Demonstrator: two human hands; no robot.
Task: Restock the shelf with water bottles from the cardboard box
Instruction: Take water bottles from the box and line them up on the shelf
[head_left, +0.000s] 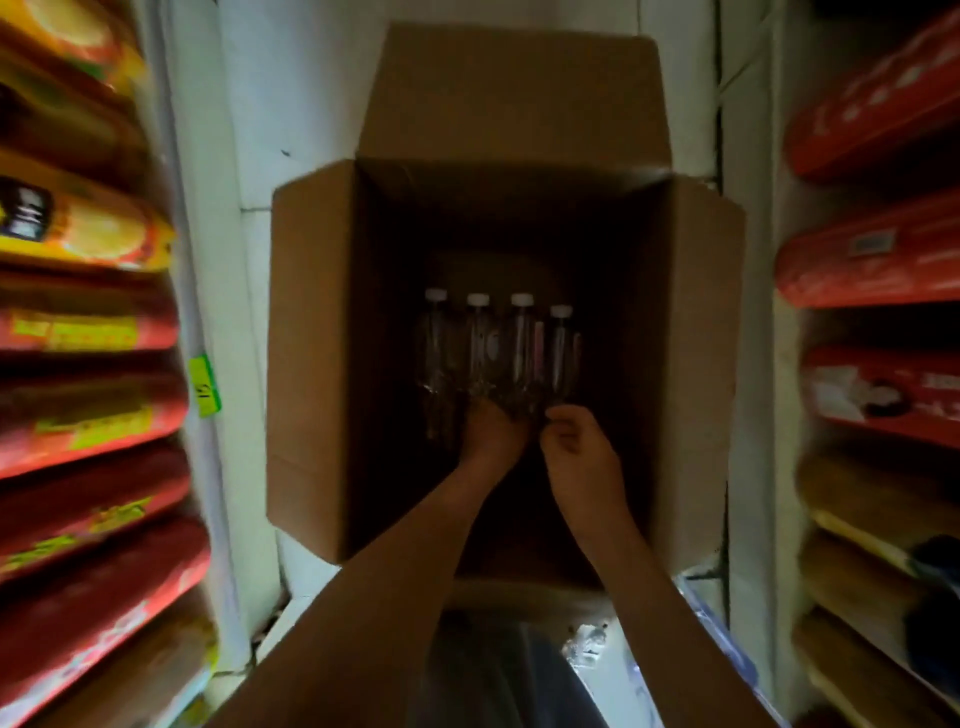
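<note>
An open cardboard box (311, 332) stands on the floor in a narrow aisle, flaps spread. At its dark bottom lie several clear water bottles (480, 348) with white caps, side by side, wrapped in crinkled plastic film. Both my arms reach down into the box. My left hand (491, 431) grips the film at the bottles' near ends, fingers curled into it. My right hand (576, 447) is just to the right, fingers pinched on the film's edge by the rightmost bottle. The bottles' bases are hidden by my hands.
Shelves on the left (88, 338) hold red and yellow packets, with a green price tag (205, 387) on the upright. Shelves on the right (878, 260) carry red packs above and brown ones below. Crumpled plastic (587, 644) lies near the box's front.
</note>
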